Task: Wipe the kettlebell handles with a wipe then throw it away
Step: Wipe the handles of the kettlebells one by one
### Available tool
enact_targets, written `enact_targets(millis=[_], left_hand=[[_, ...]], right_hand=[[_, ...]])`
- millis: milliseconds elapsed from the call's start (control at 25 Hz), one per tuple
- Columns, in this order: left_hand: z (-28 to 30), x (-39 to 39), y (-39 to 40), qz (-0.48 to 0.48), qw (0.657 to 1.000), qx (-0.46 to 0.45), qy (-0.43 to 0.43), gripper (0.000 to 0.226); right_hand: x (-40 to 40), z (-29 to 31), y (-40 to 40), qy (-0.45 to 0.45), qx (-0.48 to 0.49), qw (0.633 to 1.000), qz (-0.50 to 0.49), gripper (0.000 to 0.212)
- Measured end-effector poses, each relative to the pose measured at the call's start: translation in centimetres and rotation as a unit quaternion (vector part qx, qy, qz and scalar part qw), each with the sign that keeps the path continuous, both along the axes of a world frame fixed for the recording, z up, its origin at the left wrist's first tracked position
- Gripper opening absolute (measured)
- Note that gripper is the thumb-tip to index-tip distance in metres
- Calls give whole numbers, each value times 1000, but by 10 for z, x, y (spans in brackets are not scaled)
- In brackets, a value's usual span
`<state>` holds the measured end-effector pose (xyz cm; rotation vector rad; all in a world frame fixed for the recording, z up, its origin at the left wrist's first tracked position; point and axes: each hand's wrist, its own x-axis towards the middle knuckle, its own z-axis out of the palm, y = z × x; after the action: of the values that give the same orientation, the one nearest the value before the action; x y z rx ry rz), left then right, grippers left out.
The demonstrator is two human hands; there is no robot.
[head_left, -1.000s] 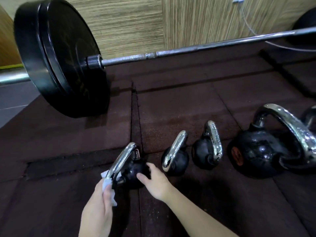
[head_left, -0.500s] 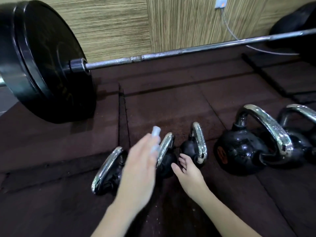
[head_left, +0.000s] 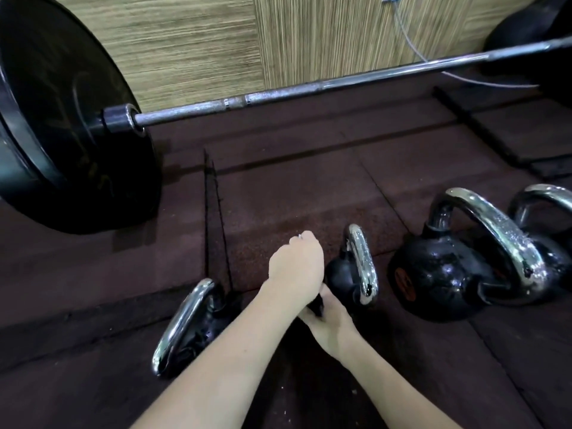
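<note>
Several black kettlebells with chrome handles stand in a row on the dark rubber floor. My left hand (head_left: 295, 264) is closed over the handle of the second small kettlebell (head_left: 316, 306), which is almost wholly hidden. Only a white sliver of the wipe (head_left: 299, 236) shows at my knuckles. Just below, my right hand (head_left: 329, 320) grips that kettlebell's dark body. The leftmost small kettlebell (head_left: 185, 326) lies tilted beside my left forearm. A third small kettlebell (head_left: 356, 274) stands right of my hands.
A large kettlebell (head_left: 448, 274) and another one (head_left: 548, 209) behind it sit at the right. A loaded barbell (head_left: 278, 97) with a big black plate (head_left: 62, 119) crosses the back by the wood-pattern wall. A grey cable (head_left: 411, 44) hangs there.
My left hand with the wipe left the leftmost kettlebell, moved right and closed over the second one's handle. My right hand shifted right with it onto that kettlebell's body.
</note>
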<state>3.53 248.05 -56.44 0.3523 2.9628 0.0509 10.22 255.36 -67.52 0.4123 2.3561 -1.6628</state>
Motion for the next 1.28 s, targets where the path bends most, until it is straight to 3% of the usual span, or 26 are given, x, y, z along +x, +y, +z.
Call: enact_targets(millis=[80,200,320,400,520,680,840,960,1080,1160,1280], left_hand=[[3,-7,6,-2,1000,9,-23,28],[9,26,-13,43,995,75,58,40],[-17,90,-53,140,943,301,25,53],[-39,125,-70,158,912,377,11,46],[-48,126,-67,172,905,390,15,20],[-40,95,-53,165,913,374,26,42],[-34,82,-56,125,906,404,25,42],[-19,68,-53,53,940,328,74,45],[-7,29,-28,14,993,95,64,47],[0,-1,-2,-14,998,-9,54,41],[-4,-17,22,-46,997,-47,37,39]], right_hand=[[2,-5,4,-5,13,1000,6,60],[2,7,7,-13,13,999,34,53],[5,6,10,-17,7,999,35,64],[6,4,11,-12,20,999,37,71],[3,8,13,-10,30,999,39,72],[-2,1,13,-27,-6,999,16,74],[-4,-1,10,-39,5,999,-4,77],[2,-1,3,-32,23,999,-13,79],[8,-2,-1,-10,39,999,-5,77],[9,5,1,-7,45,999,1,75],[9,10,2,23,60,998,5,66]])
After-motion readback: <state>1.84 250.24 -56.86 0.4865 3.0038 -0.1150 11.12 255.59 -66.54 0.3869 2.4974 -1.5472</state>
